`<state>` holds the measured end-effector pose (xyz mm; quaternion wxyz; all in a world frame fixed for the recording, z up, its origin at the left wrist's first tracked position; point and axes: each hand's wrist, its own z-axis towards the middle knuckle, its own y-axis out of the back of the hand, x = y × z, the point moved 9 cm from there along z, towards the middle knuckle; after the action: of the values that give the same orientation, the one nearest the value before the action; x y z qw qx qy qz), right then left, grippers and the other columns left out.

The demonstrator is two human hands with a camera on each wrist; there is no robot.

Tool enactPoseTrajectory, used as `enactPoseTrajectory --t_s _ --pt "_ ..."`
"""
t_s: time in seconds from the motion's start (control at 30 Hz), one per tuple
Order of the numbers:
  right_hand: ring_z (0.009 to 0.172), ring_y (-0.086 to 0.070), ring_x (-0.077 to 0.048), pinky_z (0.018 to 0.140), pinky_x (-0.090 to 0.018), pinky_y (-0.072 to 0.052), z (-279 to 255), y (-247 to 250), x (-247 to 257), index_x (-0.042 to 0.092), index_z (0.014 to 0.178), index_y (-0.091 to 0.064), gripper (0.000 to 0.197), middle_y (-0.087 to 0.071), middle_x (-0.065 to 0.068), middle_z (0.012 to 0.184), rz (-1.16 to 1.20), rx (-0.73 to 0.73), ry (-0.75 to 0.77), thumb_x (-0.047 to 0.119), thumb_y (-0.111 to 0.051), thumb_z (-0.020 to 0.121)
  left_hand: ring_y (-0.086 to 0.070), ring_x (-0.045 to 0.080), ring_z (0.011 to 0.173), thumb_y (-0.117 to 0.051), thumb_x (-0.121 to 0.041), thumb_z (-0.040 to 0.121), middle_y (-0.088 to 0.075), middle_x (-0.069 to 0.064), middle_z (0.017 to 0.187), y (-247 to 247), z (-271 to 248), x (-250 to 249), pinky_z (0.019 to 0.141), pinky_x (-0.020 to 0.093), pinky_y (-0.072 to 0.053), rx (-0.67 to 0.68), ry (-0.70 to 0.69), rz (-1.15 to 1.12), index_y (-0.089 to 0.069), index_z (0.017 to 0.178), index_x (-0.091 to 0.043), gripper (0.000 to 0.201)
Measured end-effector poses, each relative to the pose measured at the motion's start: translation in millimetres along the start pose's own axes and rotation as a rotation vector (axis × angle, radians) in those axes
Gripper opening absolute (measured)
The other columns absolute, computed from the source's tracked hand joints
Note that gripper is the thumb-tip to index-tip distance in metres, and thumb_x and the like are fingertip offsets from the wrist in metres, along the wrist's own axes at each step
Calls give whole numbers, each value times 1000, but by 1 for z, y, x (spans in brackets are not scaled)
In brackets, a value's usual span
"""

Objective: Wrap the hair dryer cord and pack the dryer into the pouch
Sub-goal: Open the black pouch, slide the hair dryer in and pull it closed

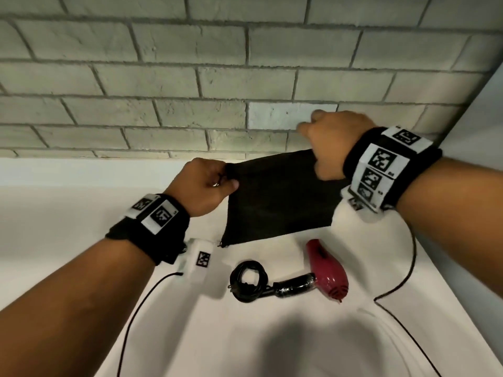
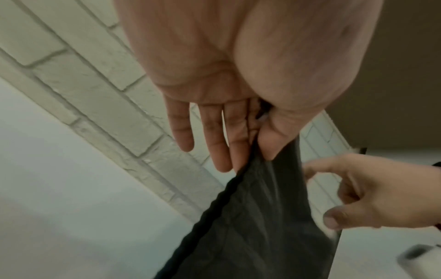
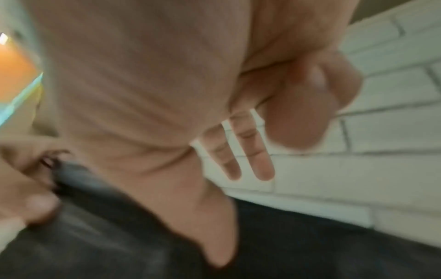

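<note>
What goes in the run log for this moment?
stage: opening pouch | left hand: pinches black pouch top edge | right hand: grips opposite top corner | red hair dryer: on counter, cord coiled

A black pouch (image 1: 275, 197) hangs stretched between 2 raised hands, blocking the way to the brick wall (image 1: 190, 77) behind. Below it on the white counter (image 1: 68, 213), a red hair dryer (image 1: 326, 270) and its coiled cord (image 1: 247, 281) lie mid-surface. Bare counter stretches toward the left edge. 2 thin black cables (image 1: 405, 281) trail across the counter.
</note>
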<state>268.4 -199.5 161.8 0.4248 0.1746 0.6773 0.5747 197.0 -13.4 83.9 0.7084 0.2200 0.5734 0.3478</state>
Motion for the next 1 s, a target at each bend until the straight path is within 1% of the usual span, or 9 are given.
enactPoseTrajectory --t_s 0.1,0.2,0.27,0.43,0.53,0.63,0.7,0.83,1.0 --pt "98 -66 -30 78 -37 -57 3 1 51 27 135 -48 76 -63 -6 117 552 61 93 32 -81 67 -60 30 65 -61 -38 76 -65 14 68 2 7 -17 66 45 -50 -18 -45 -126 -63 76 -10 27" --pt "85 -66 -25 65 -26 -47 16 6 70 19 99 -69 21 -66 -2 86 744 -29 92 20 -73 79 -50 20 57 -62 -27 76 -56 4 62 10 5 -28 59 36 -42 -59 -61 -188 -58 73 -17 11" --pt "80 -63 -22 63 -25 -43 24 10 64 17 85 -71 6 -64 -1 78 818 -103 60 14 -69 81 -55 19 60 -65 -26 75 -61 3 68 12 -2 -29 59 34 -43 -87 -56 -194 -56 81 -16 16" --pt "80 -58 -18 77 -31 -50 43 20 47 16 101 -65 18 -64 -2 97 1153 -219 15 14 -68 84 -64 23 81 -64 -24 75 -69 4 86 21 -18 -9 71 36 -52 -161 28 -37 -57 98 -17 24" --pt "89 -64 -23 82 -39 -57 30 10 23 16 107 -51 46 -60 -5 109 1198 -453 -330 43 -72 76 -65 19 88 -61 -20 73 -71 0 96 34 -18 -2 78 35 -54 -270 109 -125 -60 107 -20 33" --pt "67 -71 -37 58 -52 -62 10 -21 75 13 73 -55 43 -67 -13 73 1429 -140 -264 52 -72 74 -67 14 81 -60 -25 70 -71 -3 89 35 -13 -4 71 32 -54 -285 126 -207 -56 101 -20 32" --pt "68 -70 -39 60 -53 -62 2 -26 109 18 59 -51 45 -61 -13 66 1609 -23 -154 57 -72 68 -63 6 67 -61 -27 71 -67 -4 77 25 -13 -18 57 22 -48 -214 61 -178 -50 93 -18 26" --pt "69 -66 -32 61 -51 -61 7 -29 111 8 73 -60 33 -62 -21 76 1843 -53 -243 39 -69 82 -64 14 76 -65 -28 69 -63 -2 80 3 -17 -37 64 31 -50 -78 -67 -232 -46 97 -18 36" --pt "84 -67 -33 66 -44 -59 9 -28 110 -6 83 -59 21 -61 -21 83 1856 9 -117 11 -58 95 -52 22 75 -51 -13 71 -53 9 78 3 -15 -26 67 36 -43 -73 61 -761 -51 97 -10 26"
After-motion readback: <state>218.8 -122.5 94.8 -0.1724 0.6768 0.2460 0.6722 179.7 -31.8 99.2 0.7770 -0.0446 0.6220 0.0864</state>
